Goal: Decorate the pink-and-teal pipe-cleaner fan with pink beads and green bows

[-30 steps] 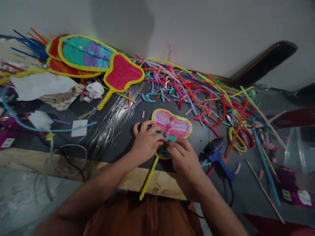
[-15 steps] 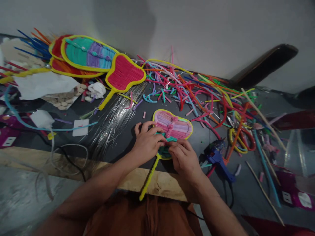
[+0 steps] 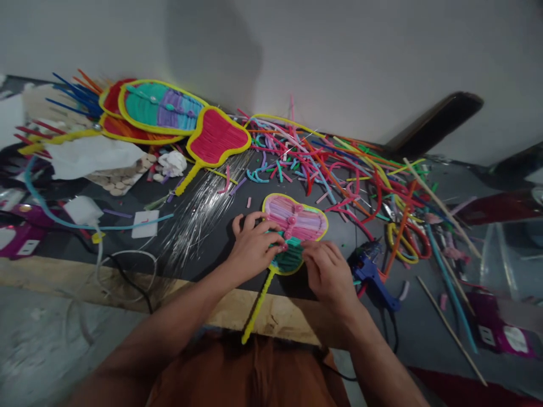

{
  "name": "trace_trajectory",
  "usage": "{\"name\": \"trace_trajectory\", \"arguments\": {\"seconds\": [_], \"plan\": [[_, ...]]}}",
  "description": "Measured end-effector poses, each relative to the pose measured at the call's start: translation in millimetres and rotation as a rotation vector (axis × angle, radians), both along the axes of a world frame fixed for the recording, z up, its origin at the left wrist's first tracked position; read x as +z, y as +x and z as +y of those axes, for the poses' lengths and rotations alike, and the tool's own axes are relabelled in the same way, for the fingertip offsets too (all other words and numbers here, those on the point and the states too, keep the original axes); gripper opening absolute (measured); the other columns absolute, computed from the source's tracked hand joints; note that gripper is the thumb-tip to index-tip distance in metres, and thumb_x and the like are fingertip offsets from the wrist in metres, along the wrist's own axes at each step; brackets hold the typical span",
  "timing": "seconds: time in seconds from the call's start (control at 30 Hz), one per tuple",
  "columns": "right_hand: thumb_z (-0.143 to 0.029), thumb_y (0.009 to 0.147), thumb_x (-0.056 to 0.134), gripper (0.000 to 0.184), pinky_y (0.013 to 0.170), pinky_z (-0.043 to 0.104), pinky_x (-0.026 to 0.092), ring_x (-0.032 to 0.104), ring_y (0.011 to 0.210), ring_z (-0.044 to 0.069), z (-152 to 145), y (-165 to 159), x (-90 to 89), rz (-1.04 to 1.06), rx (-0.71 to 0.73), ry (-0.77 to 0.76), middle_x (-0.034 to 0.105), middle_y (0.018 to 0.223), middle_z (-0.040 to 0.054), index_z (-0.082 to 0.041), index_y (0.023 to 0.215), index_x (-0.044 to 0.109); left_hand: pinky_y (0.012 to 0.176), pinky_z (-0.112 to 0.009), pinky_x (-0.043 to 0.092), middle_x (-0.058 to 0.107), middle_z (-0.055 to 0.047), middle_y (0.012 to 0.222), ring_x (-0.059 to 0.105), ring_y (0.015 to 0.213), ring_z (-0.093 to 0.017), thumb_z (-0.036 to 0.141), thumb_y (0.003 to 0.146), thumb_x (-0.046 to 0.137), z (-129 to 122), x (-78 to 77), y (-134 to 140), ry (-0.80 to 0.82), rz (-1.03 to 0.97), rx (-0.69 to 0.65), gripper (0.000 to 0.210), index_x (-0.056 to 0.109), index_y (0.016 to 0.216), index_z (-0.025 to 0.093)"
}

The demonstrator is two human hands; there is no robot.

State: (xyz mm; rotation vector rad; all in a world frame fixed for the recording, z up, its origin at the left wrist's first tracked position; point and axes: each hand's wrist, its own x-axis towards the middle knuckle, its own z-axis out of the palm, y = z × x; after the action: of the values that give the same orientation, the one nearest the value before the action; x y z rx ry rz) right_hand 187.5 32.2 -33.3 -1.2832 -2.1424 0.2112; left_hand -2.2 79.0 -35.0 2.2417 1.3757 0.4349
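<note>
On the dark tabletop in front of me lies a lobed pipe-cleaner piece (image 3: 311,222) with a yellow edge. Its far part is pink and lilac with a row of small pink knots, its near part is teal. A twisted yellow pipe-cleaner stem (image 3: 258,308) runs from it past the table's front edge. My left hand (image 3: 254,244) rests on its left side, fingers bent and tips pressed on the teal middle. My right hand (image 3: 330,277) is at its right edge, thumb and fingertips pinched together; whatever they hold is too small to make out.
A blue hot glue gun (image 3: 373,277) lies right of my hands, beside yellow-and-red-handled scissors (image 3: 401,243). Loose pipe cleaners (image 3: 335,175) are heaped behind. Finished pipe-cleaner shapes (image 3: 218,138), silvery wires (image 3: 203,209) and a white charger (image 3: 83,211) lie leftward.
My right hand has drawn back a little to the right from the teal part, uncovering more of it. The left hand keeps its place; the camera view has shifted slightly.
</note>
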Motion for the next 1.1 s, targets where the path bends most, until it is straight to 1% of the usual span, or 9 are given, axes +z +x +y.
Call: {"name": "trace_trajectory", "arguments": {"seconds": [0.1, 0.2, 0.33, 0.43, 0.53, 0.63, 0.77, 0.93, 1.1], "plan": [[-0.007, 0.088, 0.046, 0.015, 0.071, 0.031, 0.047, 0.057, 0.074, 0.018, -6, 5, 10.5, 0.023, -0.067, -0.021, 0.064, 0.078, 0.0052, -0.02, 0.082, 0.052, 0.099, -0.055, 0.016, 0.068, 0.002, 0.111, 0.04, 0.12, -0.028, 0.037, 0.079, 0.063, 3, 3.0, -4, -0.018, -0.001, -0.026, 0.013, 0.071, 0.089, 0.032], [-0.011, 0.089, 0.047, 0.014, 0.064, 0.028, 0.045, 0.055, 0.067, 0.016, -19, 10, 15.4, 0.075, -0.147, -0.065, 0.06, 0.071, 0.0016, -0.021, 0.079, 0.051, 0.1, -0.055, 0.015, 0.068, 0.001, 0.11, 0.042, 0.119, -0.026, 0.03, 0.082, 0.06, 5, 8.3, -9, -0.005, 0.015, -0.03, 0.016, 0.07, 0.094, 0.033], [-0.018, 0.089, 0.049, 0.012, 0.056, 0.024, 0.041, 0.054, 0.059, 0.013, -36, 13, 12.9, 0.107, -0.244, -0.099, 0.056, 0.065, -0.0009, -0.021, 0.078, 0.051, 0.103, -0.053, 0.015, 0.068, 0.001, 0.109, 0.043, 0.119, -0.024, 0.018, 0.084, 0.05, 5, 16.9, -12, 0.082, 0.038, 0.016, 0.025, 0.07, 0.093, 0.031], [-0.022, 0.09, 0.047, 0.015, 0.051, 0.023, 0.037, 0.05, 0.053, 0.012, -46, 12, 9.9, 0.108, -0.281, -0.105, 0.052, 0.061, -0.0022, -0.02, 0.075, 0.05, 0.103, -0.054, 0.013, 0.068, 0.0, 0.108, 0.042, 0.119, -0.025, 0.02, 0.084, 0.052, 2, 20.9, -10, 0.133, 0.056, 0.004, 0.024, 0.07, 0.095, 0.032], [-0.023, 0.092, 0.041, 0.025, 0.048, 0.023, 0.034, 0.046, 0.05, 0.011, -54, 9, 9.1, 0.127, -0.29, -0.131, 0.045, 0.056, -0.0037, -0.021, 0.067, 0.044, 0.103, -0.055, 0.013, 0.067, 0.001, 0.11, 0.041, 0.119, -0.027, 0.027, 0.083, 0.057, -2, 19.5, -4, 0.149, 0.064, -0.041, 0.02, 0.07, 0.097, 0.035], [-0.023, 0.093, 0.04, 0.031, 0.047, 0.023, 0.031, 0.043, 0.049, 0.011, -60, 7, 8.5, 0.157, -0.277, -0.159, 0.041, 0.054, -0.0042, -0.022, 0.062, 0.04, 0.101, -0.054, 0.015, 0.066, 0.0, 0.112, 0.041, 0.118, -0.027, 0.031, 0.083, 0.059, -3, 14.0, 1, 0.134, 0.074, -0.067, 0.016, 0.072, 0.093, 0.035], [-0.022, 0.092, 0.042, 0.03, 0.05, 0.023, 0.033, 0.045, 0.053, 0.011, -68, 6, 4.5, 0.198, -0.242, -0.193, 0.043, 0.055, -0.0033, -0.021, 0.063, 0.043, 0.1, -0.054, 0.017, 0.066, 0.001, 0.113, 0.04, 0.118, -0.027, 0.031, 0.081, 0.061, -1, 9.1, 5, 0.103, 0.108, -0.049, 0.013, 0.073, 0.085, 0.034], [-0.023, 0.093, 0.043, 0.028, 0.053, 0.023, 0.035, 0.047, 0.055, 0.012, -75, 7, -2.9, 0.197, -0.226, -0.24, 0.047, 0.058, -0.0021, -0.02, 0.065, 0.047, 0.097, -0.052, 0.019, 0.068, 0.002, 0.111, 0.04, 0.117, -0.026, 0.029, 0.079, 0.063, 0, 10.9, 8, 0.046, 0.133, 0.007, 0.01, 0.073, 0.079, 0.032], [-0.023, 0.092, 0.044, 0.022, 0.058, 0.024, 0.039, 0.052, 0.06, 0.014, -75, 10, -2.9, 0.206, -0.195, -0.226, 0.055, 0.063, 0.0001, -0.019, 0.072, 0.053, 0.098, -0.052, 0.017, 0.068, 0.002, 0.111, 0.04, 0.117, -0.026, 0.029, 0.08, 0.061, -3, 13.2, 9, 0.059, 0.157, 0.032, 0.011, 0.071, 0.083, 0.033]]}}
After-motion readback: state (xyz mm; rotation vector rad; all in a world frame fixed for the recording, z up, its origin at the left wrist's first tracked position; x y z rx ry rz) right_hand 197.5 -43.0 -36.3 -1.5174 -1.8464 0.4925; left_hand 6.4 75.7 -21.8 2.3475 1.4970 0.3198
